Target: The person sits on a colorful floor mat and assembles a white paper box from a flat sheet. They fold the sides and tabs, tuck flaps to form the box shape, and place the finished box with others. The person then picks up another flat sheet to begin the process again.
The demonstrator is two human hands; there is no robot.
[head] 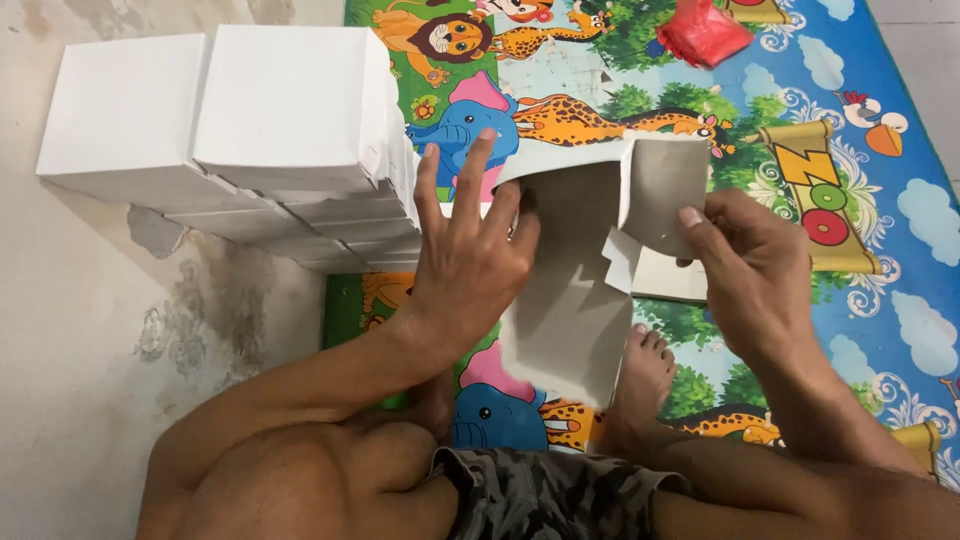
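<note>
I hold a grey cardboard box blank (570, 290), partly folded, above my lap. My left hand (470, 255) grips its left side, with the fingers spread upward and the thumb on the grey inner face. My right hand (750, 265) pinches the upper right flap (665, 190), which stands bent up from the main panel. A small tab sticks out between the two hands. My feet (640, 375) rest on the mat just below the blank.
Stacks of finished white boxes (290, 105) stand at the left, partly on the bare concrete floor (90, 330). A colourful animal play mat (850, 250) covers the floor under me. A red plastic bag (703, 32) lies at the mat's far edge.
</note>
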